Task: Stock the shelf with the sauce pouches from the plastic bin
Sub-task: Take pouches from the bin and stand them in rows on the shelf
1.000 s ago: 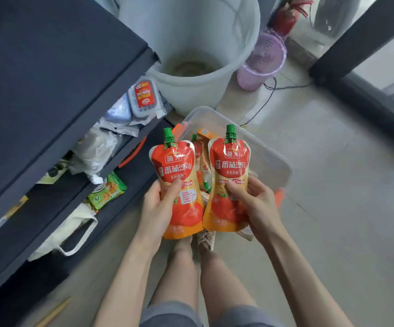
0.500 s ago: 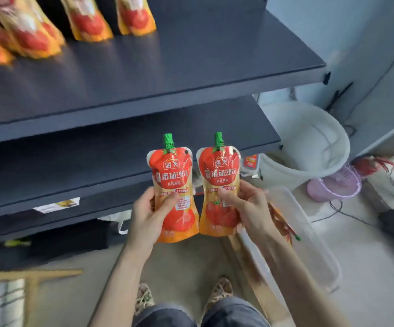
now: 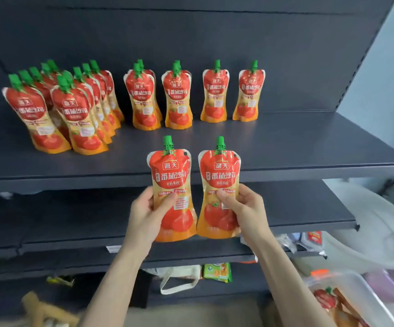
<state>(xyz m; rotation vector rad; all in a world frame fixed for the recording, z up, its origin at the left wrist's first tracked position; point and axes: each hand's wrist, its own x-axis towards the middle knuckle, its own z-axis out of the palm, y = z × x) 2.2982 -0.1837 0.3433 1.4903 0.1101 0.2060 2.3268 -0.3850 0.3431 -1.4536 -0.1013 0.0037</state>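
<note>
I have a sauce pouch in each hand at mid-frame: my left hand (image 3: 147, 214) grips the left pouch (image 3: 173, 192), my right hand (image 3: 244, 208) the right pouch (image 3: 219, 192), both upright before the dark shelf (image 3: 309, 142). Stocked pouches (image 3: 141, 97) stand across the upper left. The plastic bin (image 3: 365, 293) sits lower right.

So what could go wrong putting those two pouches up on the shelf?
The left hand grips the left pouch and the right hand the right pouch, both low down, so setting both down together could leave one tipping over. The standing pouches sit close in rows on the shelf; a bump might knock several down.
</note>
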